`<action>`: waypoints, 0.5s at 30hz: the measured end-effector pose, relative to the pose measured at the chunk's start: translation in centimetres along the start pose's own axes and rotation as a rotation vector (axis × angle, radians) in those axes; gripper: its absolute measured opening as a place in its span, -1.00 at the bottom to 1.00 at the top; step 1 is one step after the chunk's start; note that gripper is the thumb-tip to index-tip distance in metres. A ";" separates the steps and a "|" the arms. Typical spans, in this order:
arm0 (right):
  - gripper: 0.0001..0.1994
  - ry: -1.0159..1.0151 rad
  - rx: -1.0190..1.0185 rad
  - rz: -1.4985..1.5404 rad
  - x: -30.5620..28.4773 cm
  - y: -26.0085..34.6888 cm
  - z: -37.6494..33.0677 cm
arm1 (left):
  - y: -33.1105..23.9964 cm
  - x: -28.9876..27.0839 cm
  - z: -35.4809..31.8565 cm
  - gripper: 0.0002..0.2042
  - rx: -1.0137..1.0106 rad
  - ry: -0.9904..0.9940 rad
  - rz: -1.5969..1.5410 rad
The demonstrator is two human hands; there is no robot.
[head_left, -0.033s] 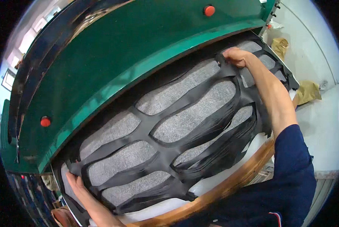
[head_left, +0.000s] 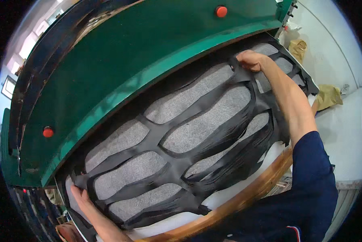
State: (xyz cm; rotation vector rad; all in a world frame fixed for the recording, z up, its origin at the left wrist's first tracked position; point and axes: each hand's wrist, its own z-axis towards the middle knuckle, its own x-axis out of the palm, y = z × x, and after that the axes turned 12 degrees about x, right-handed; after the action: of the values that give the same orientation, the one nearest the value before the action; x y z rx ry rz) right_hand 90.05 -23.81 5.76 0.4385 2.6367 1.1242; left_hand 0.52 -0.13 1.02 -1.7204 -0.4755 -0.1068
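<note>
A black sheet (head_left: pixel 158 135) with several long rounded holes, like the scrap left after shoe-sole shapes are cut out, lies in stacked layers over a speckled grey surface (head_left: pixel 205 121). The layers fan out along the near side. At the far right, my right hand (head_left: pixel 250 60) is closed around a strip of this sheet by its far edge. My left hand (head_left: pixel 82 194) pinches the sheet near its left end, with the fingertips partly hidden behind the black material.
A green machine beam (head_left: pixel 140 44) with two red buttons (head_left: pixel 221 11) runs along the far side, just beyond the sheet. A curved wooden edge (head_left: pixel 245 193) borders the near side, with a white board (head_left: pixel 181 220) inside it. Yellowish bags (head_left: pixel 328 97) are by the wall at right.
</note>
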 end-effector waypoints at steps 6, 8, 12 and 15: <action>-0.91 -0.027 -0.043 -0.002 -0.5 0.6 -0.2 | -0.7 3.1 -2.9 -0.57 0.037 0.327 0.050; -0.89 0.166 -0.077 0.018 -0.9 0.1 -1.3 | -0.2 8.1 -5.1 -0.57 -0.014 0.010 -0.099; -0.85 0.079 -0.043 0.072 -0.4 0.3 -1.9 | 0.9 7.6 -5.1 -0.57 -0.057 0.019 -0.133; -0.85 0.104 -0.115 0.094 -0.9 0.2 -1.1 | 0.9 2.3 -1.1 -0.57 -0.221 0.173 -0.366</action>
State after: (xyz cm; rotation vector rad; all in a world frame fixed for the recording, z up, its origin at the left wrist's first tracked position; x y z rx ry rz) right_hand 90.50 -24.72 6.78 0.4980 2.6458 1.3538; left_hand 3.11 -0.77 1.20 -1.8026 -0.6646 -0.5853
